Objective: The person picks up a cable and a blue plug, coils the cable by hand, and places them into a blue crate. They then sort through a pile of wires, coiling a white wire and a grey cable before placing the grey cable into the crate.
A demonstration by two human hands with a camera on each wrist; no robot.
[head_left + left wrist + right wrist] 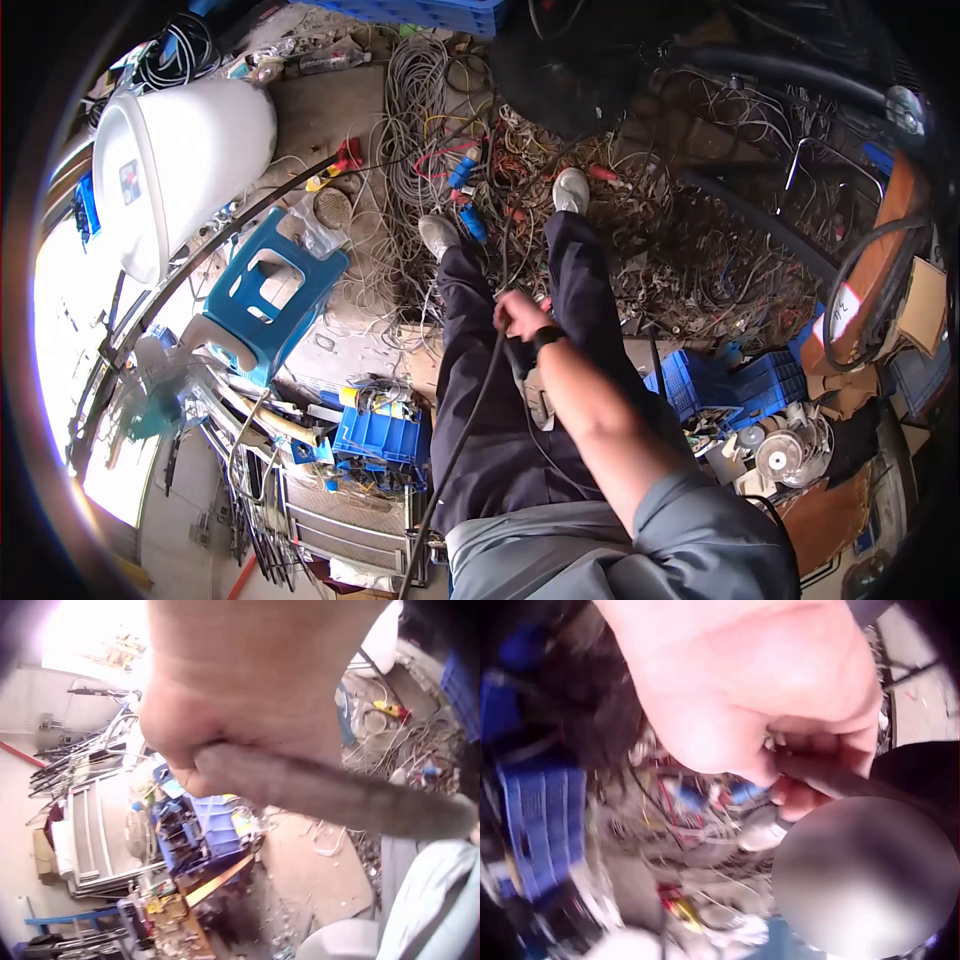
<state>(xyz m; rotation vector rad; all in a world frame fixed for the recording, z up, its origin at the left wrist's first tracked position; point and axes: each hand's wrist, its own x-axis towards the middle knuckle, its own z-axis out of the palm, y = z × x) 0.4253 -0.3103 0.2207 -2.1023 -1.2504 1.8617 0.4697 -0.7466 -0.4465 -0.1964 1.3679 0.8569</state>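
Wire-littered floor (345, 105), one thick dark cable (330, 793)

I'm seeing the right hand (522, 318) clamping it between the legs (580, 280), with the left hand (232, 727) curling round it too. It's running down across the left leg. Looking bendy but springy, probably hefty, hardly fragile, so I'd be going full-fist, hands spaced. A blue stool (312, 272) is standing off left.

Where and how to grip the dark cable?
Probably a wrap-around grip on the dark cable, from above, on the stretch below the right hand in the head view: long, slender, uncovered, crossing in front of the trousers.
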